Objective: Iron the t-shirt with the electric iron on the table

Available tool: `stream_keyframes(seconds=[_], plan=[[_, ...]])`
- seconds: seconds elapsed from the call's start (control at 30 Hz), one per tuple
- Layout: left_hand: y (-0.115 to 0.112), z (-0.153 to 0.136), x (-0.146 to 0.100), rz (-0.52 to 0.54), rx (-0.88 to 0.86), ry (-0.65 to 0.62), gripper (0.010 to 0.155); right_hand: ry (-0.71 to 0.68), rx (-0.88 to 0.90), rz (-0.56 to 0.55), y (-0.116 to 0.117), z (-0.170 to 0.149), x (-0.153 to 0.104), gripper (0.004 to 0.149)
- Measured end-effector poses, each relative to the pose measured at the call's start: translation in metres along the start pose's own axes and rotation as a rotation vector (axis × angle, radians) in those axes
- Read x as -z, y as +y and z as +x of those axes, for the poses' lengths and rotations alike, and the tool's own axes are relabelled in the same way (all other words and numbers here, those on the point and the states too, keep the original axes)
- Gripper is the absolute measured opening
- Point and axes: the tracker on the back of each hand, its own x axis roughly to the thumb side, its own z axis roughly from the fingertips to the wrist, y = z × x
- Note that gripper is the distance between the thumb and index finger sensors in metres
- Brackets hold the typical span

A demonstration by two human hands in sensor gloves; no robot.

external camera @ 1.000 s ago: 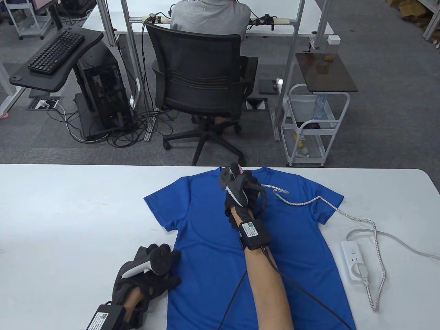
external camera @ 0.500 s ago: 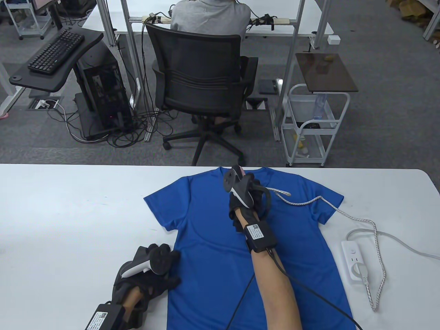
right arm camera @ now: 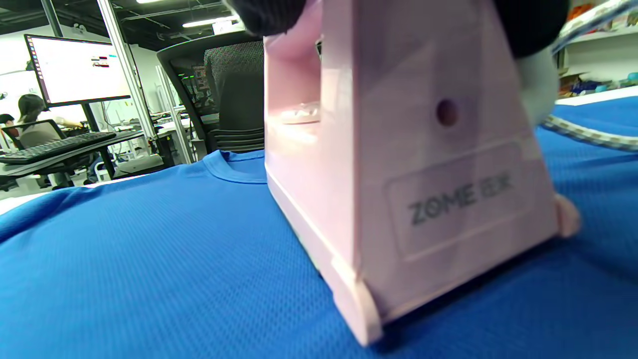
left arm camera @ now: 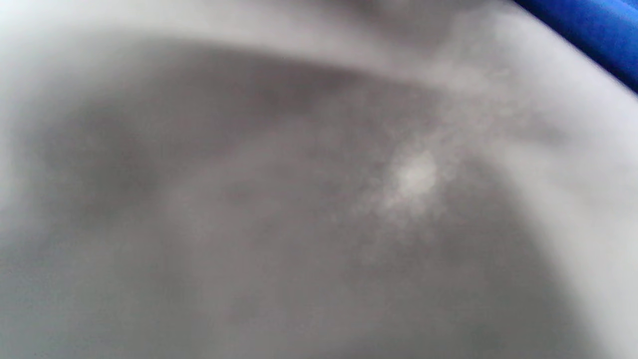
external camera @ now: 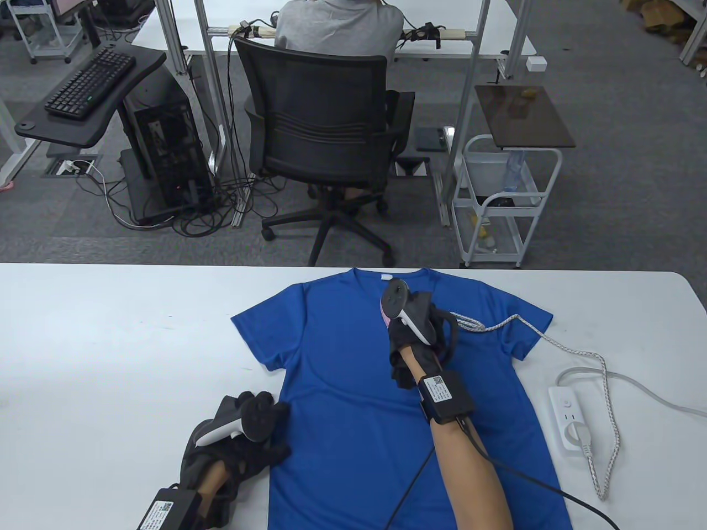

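A blue t-shirt [external camera: 353, 386] lies flat on the white table [external camera: 110, 342], collar at the far edge. My right hand [external camera: 420, 331] grips the handle of a pink iron [external camera: 385, 314] and holds it on the shirt's upper chest, right of the collar. In the right wrist view the iron [right arm camera: 413, 189] sits sole down on the blue fabric [right arm camera: 124, 259]. My left hand [external camera: 243, 441] rests flat, pressing the shirt's lower left edge against the table. The left wrist view is a grey blur with a strip of blue shirt [left arm camera: 598, 30] at its top right corner.
The iron's braided cord [external camera: 552, 342] runs right across the sleeve to a white power strip [external camera: 571, 428] near the table's right edge. Beyond the table's far edge stand an office chair [external camera: 326, 138] and a white cart [external camera: 505, 204].
My right hand has slid the iron right and toward me, away from the collar. The collar's white label now shows. My left hand has not moved.
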Motion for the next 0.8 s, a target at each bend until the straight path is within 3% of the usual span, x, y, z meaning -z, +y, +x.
stream_keyframes(seconds=[0.5,0.8], plan=[[0.000,0.000,0.000,0.000,0.000,0.000,0.080,0.176,0.016,-0.008,0.003,-0.005,0.047,0.055],[0.000,0.000,0.000,0.000,0.000,0.000,0.080,0.161,-0.007,-0.004,0.003,-0.006,0.047,0.056]])
